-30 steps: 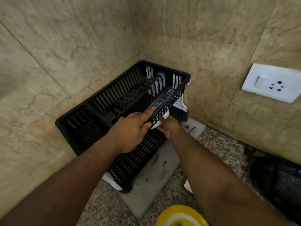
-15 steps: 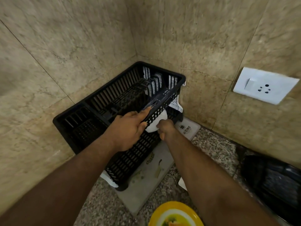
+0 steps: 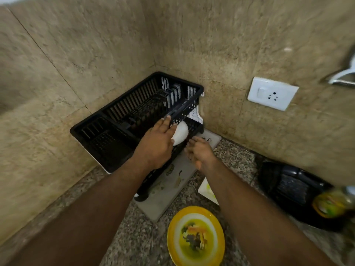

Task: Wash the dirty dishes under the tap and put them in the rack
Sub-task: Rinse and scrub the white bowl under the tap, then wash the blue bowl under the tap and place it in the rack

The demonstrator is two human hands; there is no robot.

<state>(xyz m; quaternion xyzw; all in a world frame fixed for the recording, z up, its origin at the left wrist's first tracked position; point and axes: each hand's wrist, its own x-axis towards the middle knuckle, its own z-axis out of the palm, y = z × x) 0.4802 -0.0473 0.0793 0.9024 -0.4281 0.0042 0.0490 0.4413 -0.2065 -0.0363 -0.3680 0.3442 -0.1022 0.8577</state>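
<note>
Head view: black rack sits in the wall corner on the speckled surface, tilted up on its near-right side. A white dish shows under/behind the rack's front wall, w/ part hidden by the left hand; can't tell if it's inside the rack or below it.

Progress, as a judgement: early. Rack compartments look mostly bare apart from white spotted panels at the back. A yellow plate w/ food scraps sits near the front edge, unwashed, well apart from the rack. A white piece lies just beside the right forearm. No running water in view; a blurred chrome fixture at top right may be the tap.

Left hand: arm stretched fwd, palm down, fingers curled over the rack's front rim, gripping it. Right hand: just beside the rack's right end, fingers loosely bent, holding nothing, near the white dish but apart from it.
</note>
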